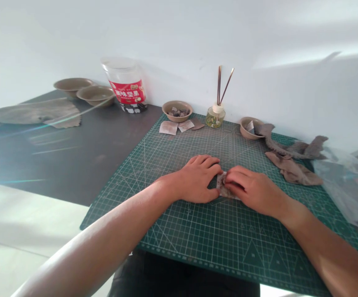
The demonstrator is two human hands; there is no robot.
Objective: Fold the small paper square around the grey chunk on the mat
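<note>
Watching this from across the room, and it's fiddly close-up stuff. There's a small, pale, stained piece (221, 189) lying on the green cutting mat (179, 231), right in between the two hands. The left hand (199, 179) is at its left edge, with the thumb and index finger spread apart, tips at or right by the edge, like they're pinning it. The other left fingers reach out past it over the mat. The right hand (255, 189) is curled over the other side, fingers bunched together and tips down on the piece. Can't tell from here if they're pinching something or just pressing, since the knuckles hide it.

My read is that the step in hand is working the surface of that piece, pressing or rubbing, with the left side as anchor. I'd say the next move calls for light right fingertips and a steady left thumb, or the thing could skid.

Behind the hands there's a bowl (173, 118) of dark chunks (178, 112), with flat pale pieces (168, 128) just in front. Some crumpled cloths (299, 173) are over on the right.
</note>
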